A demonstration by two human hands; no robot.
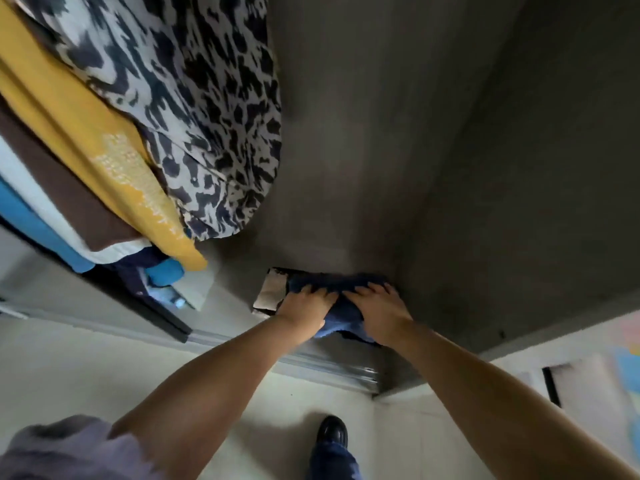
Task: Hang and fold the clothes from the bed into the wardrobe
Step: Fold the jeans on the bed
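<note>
A folded dark blue garment (pixel 341 311) lies on the floor of the grey wardrobe (pixel 398 150), near its front edge. My left hand (pixel 306 301) presses flat on its left part, fingers pointing inward. My right hand (pixel 379 306) rests on its right part, fingers spread over the cloth. Beneath and to the left of the garment sits a pale folded item (pixel 270 289). Hung clothes fill the wardrobe's left side: a black-and-white patterned garment (pixel 194 109), a yellow one (pixel 104 147), a brown one (pixel 62 188) and a blue one (pixel 38 233).
The wardrobe's sliding-door track (pixel 329 365) runs along the front edge. My black shoe (pixel 332 431) stands on the pale tiled floor (pixel 86 368). A dark-framed panel (pixel 575 386) leans at the right.
</note>
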